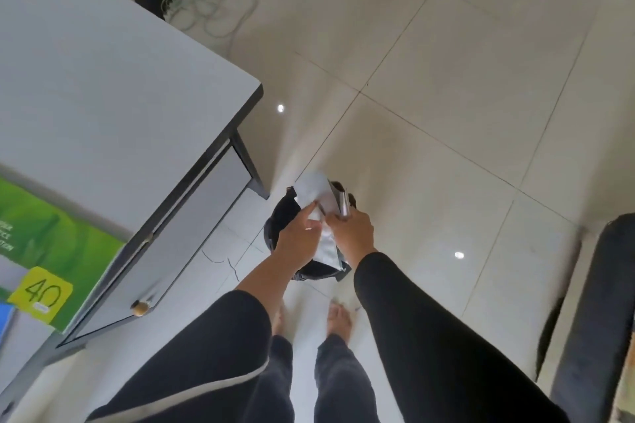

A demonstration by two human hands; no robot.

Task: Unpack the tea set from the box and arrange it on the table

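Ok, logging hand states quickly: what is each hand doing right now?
Left hand: holds the white wrapping paper over the black bin.
Right hand: grips the same paper, its fingers curled round a fold.

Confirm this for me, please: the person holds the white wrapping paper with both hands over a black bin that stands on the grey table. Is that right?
Not quite. The head view shows both the left hand and the right hand holding the white wrapping paper over the black bin, but the bin stands on the tiled floor, beside the grey table, not on it.
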